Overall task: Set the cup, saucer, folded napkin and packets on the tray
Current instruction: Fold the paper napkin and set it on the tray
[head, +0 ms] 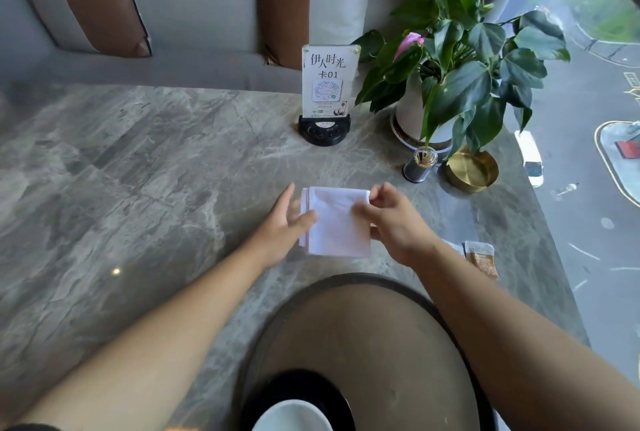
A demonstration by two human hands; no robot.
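A white napkin (337, 222) lies folded on the marble table (121, 188), just beyond the round brown tray (374, 337). My left hand (282, 222) rests flat against the napkin's left edge with fingers spread. My right hand (394, 219) pinches the napkin's upper right corner. A white cup (294, 416) stands on a black saucer (270, 392) at the tray's near edge, cut off by the frame. Two packets (479, 257) lie on the table to the right of my right wrist, one partly hidden by it.
At the back stands a table sign (329, 84) on a black base. To the right are a potted plant (450, 60), a toothpick holder (420, 164) and a gold dish (472, 169). The table's right edge runs along a window. A sofa with cushions sits behind.
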